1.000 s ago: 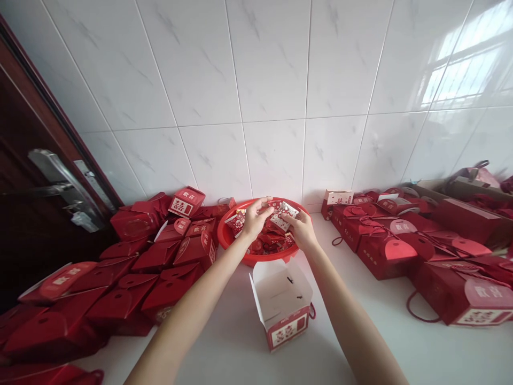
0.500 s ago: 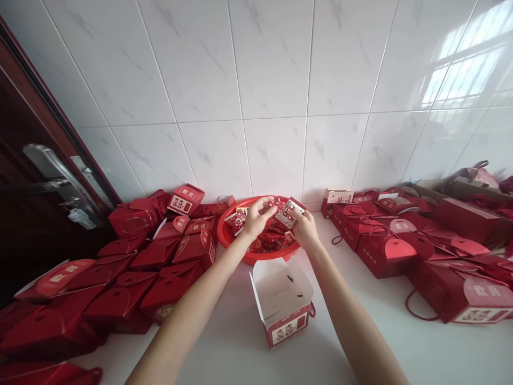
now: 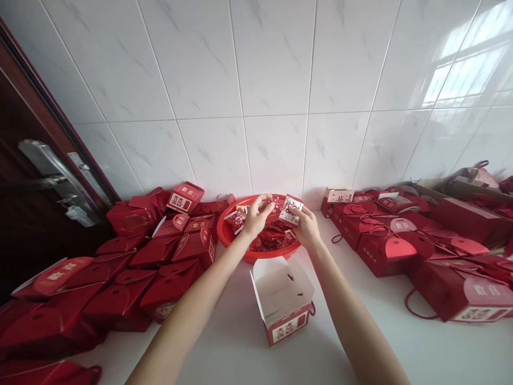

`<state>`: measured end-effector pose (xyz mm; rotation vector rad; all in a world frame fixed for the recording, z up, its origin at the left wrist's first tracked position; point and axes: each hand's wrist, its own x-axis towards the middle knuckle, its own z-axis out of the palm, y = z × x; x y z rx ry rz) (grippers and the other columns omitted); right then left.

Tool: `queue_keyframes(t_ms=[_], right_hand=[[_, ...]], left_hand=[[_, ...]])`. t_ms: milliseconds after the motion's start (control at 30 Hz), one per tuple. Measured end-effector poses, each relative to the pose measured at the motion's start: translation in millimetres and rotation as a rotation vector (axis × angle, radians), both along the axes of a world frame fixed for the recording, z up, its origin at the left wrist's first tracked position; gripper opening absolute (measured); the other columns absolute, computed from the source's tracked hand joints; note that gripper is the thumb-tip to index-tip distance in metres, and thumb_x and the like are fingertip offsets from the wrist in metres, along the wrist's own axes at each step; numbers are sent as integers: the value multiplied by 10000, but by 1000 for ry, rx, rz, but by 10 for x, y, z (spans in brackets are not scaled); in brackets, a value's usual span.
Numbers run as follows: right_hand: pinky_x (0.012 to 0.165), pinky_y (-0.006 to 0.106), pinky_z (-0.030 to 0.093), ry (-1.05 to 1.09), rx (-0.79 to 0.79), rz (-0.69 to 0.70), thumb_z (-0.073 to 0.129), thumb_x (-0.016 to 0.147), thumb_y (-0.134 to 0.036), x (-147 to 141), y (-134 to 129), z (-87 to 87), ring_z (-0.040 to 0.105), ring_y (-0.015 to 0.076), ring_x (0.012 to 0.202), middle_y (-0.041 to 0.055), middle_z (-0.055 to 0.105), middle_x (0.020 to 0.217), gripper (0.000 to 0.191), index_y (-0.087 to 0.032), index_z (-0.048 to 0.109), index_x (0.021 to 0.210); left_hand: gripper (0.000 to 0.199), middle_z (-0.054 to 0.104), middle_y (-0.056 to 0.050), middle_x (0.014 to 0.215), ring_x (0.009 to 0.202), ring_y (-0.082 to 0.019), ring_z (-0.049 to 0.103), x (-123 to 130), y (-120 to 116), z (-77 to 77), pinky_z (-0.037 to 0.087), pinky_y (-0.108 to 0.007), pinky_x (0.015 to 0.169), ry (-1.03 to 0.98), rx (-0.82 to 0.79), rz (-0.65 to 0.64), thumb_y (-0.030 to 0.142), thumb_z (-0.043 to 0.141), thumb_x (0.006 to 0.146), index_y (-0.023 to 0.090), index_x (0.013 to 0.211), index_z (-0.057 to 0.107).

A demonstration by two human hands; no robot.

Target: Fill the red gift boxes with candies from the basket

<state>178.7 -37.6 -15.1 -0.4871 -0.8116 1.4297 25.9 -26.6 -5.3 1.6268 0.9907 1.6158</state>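
Observation:
Over the red plastic basin (image 3: 251, 256), my right hand (image 3: 308, 223) pinches a small white-and-red candy packet (image 3: 290, 212) between thumb and fingers. My left hand (image 3: 257, 218) is closed beside it, with a red patterned candy packet (image 3: 276, 202) at its fingertips, partly hidden by them. Several more red packets (image 3: 272, 238) lie in the basin below both hands. In front of the basin, between my forearms, stands a red cardboard gift box (image 3: 286, 325) with its top flaps up and its white inside showing.
Closed red gift boxes (image 3: 154, 252) crowd the left side of the white table (image 3: 224, 342). More red boxes (image 3: 387, 251) with cord handles stand on the right. A tiled wall (image 3: 272, 155) rises behind the basin, and a dark door with a metal handle (image 3: 56, 166) is at the left.
The white-and-red packet in my right hand has turned more upright and shifted slightly away from my left hand. The open gift box has stayed in place.

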Motion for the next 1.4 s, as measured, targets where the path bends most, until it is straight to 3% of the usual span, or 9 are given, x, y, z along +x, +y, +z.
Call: queue_keyframes(t_ms=[133,433,667,933,1100,1400], right_hand=[[722,345,587,3,3,-8,855,602,-269,-5,2,0,721,212,717,19,773,776,237,-196,724,786],[769,373,591,-8,32,-2,863,606,-308,-28,4,-6,745,252,810,29,785,814,278,-199,728,823],[776,365,589,-10,30,-12,865,611,-307,-28,15,-26,743,240,815,19,778,819,306,-203,716,857],[720,318,582,-20,-2,0,884,595,-303,-12,4,-23,733,210,757,14,776,799,297,-194,732,825],[719,315,584,-28,-23,36,876,642,-344,-7,-10,-13,733,205,756,43,782,822,273,-179,747,817],[691,306,588,9,-140,29,869,657,-296,30,40,-30,728,201,750,13,772,789,201,-201,740,778]], left_hand=[[377,685,-68,1133,1004,-213,648,2,-2,-2,522,-340,897,2,9,-3,373,771,757,202,1065,636],[444,719,-43,939,907,-218,676,26,-34,14,556,-336,789,14,-22,-73,396,805,716,200,1083,651],[401,743,-62,1025,978,-238,681,35,-34,8,557,-369,865,57,-31,-84,399,777,755,191,1087,690],[444,728,-96,1175,1054,-261,678,33,-6,-21,559,-409,938,112,-17,-101,309,846,685,185,1087,704],[432,719,-101,1191,1079,-273,671,36,-6,-41,561,-425,944,149,-1,-130,296,837,696,194,1097,710],[445,731,-89,1153,1010,-248,688,80,-60,-31,572,-408,923,183,55,-174,316,803,732,211,1154,712]])
